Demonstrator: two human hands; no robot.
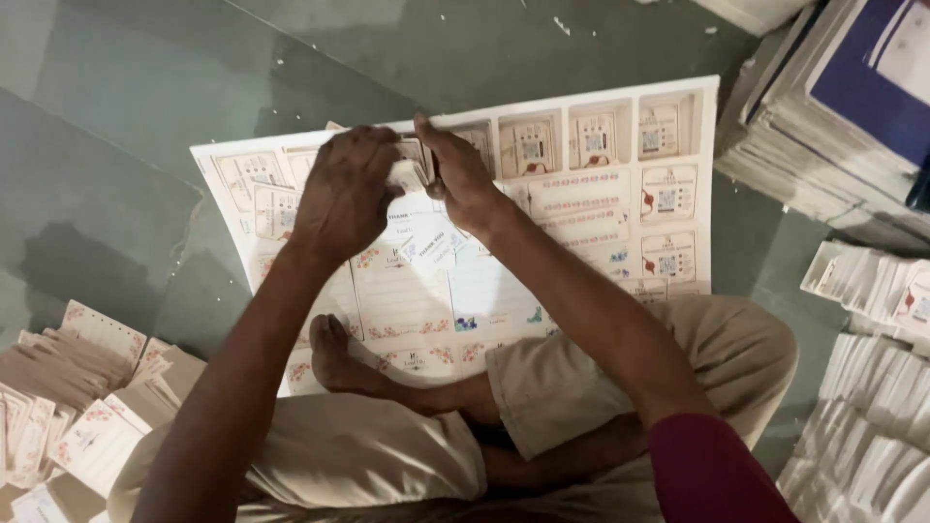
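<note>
i'd keep my left hand [341,194] and right hand [455,174] pinched together on the small card [407,174], tearing gently along its die-cut edge in the printed sheet [581,194].

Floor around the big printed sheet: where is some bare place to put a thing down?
Bare green floor lies left of and beyond the printed sheet, and a narrow strip runs between the sheet and the right stacks. The card pile crowds the lower left; both hands cover the sheet's middle.
</note>
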